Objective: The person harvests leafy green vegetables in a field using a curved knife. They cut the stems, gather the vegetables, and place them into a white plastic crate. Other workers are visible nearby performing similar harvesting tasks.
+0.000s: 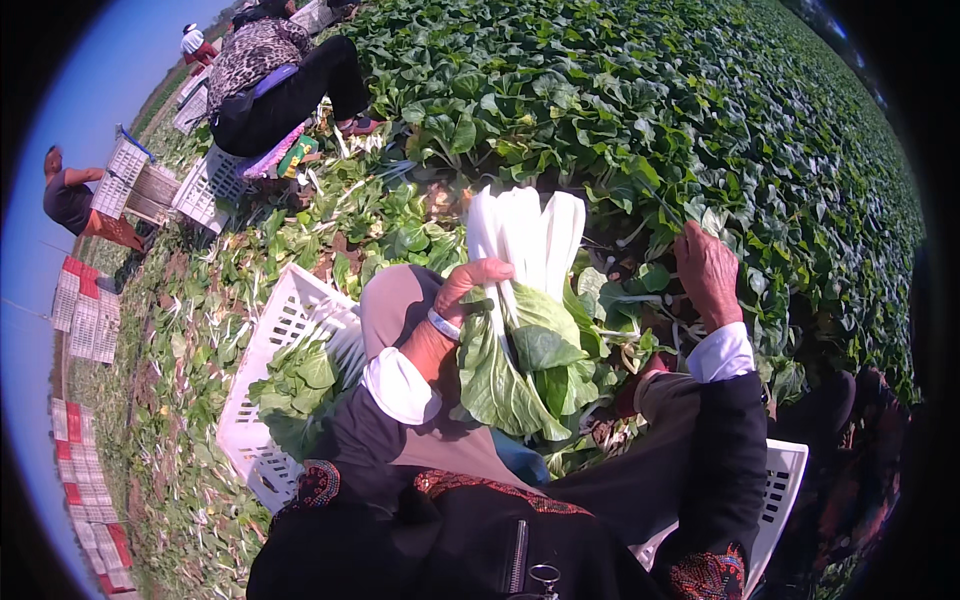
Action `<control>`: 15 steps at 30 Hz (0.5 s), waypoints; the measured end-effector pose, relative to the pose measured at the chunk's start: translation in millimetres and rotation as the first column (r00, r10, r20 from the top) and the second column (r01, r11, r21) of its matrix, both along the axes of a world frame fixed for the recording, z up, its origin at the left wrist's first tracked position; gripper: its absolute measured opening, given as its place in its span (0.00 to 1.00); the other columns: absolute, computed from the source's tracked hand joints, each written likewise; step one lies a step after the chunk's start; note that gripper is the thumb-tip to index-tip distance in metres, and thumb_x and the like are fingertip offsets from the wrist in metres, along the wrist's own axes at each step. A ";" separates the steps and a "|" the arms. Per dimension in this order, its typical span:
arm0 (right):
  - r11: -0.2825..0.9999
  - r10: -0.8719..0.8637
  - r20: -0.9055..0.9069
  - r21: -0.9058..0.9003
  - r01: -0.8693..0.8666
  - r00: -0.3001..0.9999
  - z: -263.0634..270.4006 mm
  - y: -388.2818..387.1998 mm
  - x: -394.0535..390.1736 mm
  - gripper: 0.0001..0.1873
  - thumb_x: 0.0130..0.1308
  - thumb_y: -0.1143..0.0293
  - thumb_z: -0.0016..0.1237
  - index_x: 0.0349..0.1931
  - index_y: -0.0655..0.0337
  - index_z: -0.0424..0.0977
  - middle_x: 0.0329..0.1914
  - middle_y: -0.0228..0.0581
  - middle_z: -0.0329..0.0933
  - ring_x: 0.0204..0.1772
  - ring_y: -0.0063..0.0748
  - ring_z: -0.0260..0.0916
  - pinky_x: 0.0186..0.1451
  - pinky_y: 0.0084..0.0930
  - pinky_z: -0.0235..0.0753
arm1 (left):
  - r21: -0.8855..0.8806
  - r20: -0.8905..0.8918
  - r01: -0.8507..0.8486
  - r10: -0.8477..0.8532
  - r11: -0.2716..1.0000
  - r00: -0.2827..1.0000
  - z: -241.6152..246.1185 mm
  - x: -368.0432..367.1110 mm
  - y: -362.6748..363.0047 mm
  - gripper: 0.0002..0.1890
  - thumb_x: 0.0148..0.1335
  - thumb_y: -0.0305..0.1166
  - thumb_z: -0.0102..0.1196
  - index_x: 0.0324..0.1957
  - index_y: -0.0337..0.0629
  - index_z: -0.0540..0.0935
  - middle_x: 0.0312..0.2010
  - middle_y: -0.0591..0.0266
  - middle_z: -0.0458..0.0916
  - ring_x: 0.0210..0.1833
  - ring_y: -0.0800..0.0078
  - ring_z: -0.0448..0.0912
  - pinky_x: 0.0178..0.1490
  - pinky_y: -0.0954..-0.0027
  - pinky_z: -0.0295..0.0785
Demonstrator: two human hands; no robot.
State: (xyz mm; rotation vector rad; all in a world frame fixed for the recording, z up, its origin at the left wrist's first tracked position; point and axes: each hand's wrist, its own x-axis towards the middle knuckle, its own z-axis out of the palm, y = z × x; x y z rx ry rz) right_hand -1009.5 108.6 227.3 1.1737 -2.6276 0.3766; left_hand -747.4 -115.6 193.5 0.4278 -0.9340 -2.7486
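Observation:
My left hand (463, 291) is closed around a bunch of bok choy (529, 315), with its thick white stalks pointing up and its green leaves hanging below. A pale band circles that wrist. To the right, over the edge of the standing crop, my right hand (706, 274) is curled with the back of the hand up. A thin dark strip seems to run from its fingertips towards the leaves, but I cannot tell what it is. By my left knee stands a white plastic crate (259, 390), where more bok choy (311, 382) lies with its stalks to the right.
Dense leafy crop (637, 97) fills the far and right side. A second white crate (780, 480) is partly hidden behind my right arm. Cut leaves (187, 420) litter the ground. A person bends over (262, 75) ahead; another person (71, 191) handles crates. Crate stacks (86, 311) line the left.

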 end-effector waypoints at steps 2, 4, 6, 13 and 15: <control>0.999 0.037 -0.033 -0.035 -0.038 0.999 -5.9 -2.3 -4.3 0.12 0.62 0.60 0.42 0.34 0.61 0.67 0.28 0.51 0.75 0.35 0.56 0.72 0.36 0.47 0.69 | -0.258 -0.106 -0.290 0.271 0.922 0.957 18.9 20.2 -36.9 0.10 0.49 0.27 0.60 0.35 0.33 0.79 0.32 0.58 0.81 0.31 0.71 0.80 0.39 0.72 0.78; 0.999 -0.036 0.007 0.033 0.036 0.999 -12.0 -7.1 -9.8 0.12 0.63 0.59 0.41 0.36 0.59 0.67 0.29 0.53 0.75 0.35 0.57 0.73 0.37 0.49 0.69 | -0.289 -0.137 -0.469 0.448 0.835 0.883 52.9 56.3 -74.2 0.10 0.49 0.28 0.61 0.34 0.33 0.80 0.30 0.58 0.81 0.31 0.71 0.80 0.40 0.73 0.77; 0.996 -0.050 0.006 0.077 0.050 0.999 -17.2 -14.5 -14.8 0.13 0.63 0.58 0.41 0.38 0.58 0.69 0.30 0.53 0.76 0.36 0.57 0.73 0.37 0.50 0.69 | -0.359 -0.278 -0.585 0.515 0.728 0.811 103.1 113.4 -109.9 0.09 0.50 0.27 0.60 0.34 0.33 0.80 0.29 0.58 0.81 0.30 0.71 0.80 0.39 0.73 0.77; 0.998 -0.056 0.076 -0.028 0.059 0.996 -11.2 -36.6 -16.2 0.17 0.64 0.55 0.41 0.41 0.59 0.72 0.33 0.51 0.76 0.37 0.53 0.74 0.37 0.44 0.69 | -0.719 -0.107 -0.578 0.761 0.385 0.640 169.7 272.0 -122.5 0.14 0.46 0.22 0.60 0.38 0.30 0.79 0.31 0.57 0.81 0.30 0.72 0.80 0.39 0.74 0.77; 0.983 -0.031 0.142 -0.175 0.056 0.989 -7.9 -36.4 -10.9 0.16 0.65 0.56 0.41 0.38 0.61 0.72 0.29 0.51 0.75 0.32 0.50 0.72 0.34 0.40 0.67 | -0.930 -0.033 -0.320 0.822 0.184 0.569 152.9 297.2 -113.5 0.18 0.41 0.22 0.62 0.39 0.29 0.78 0.32 0.58 0.81 0.33 0.73 0.80 0.40 0.74 0.75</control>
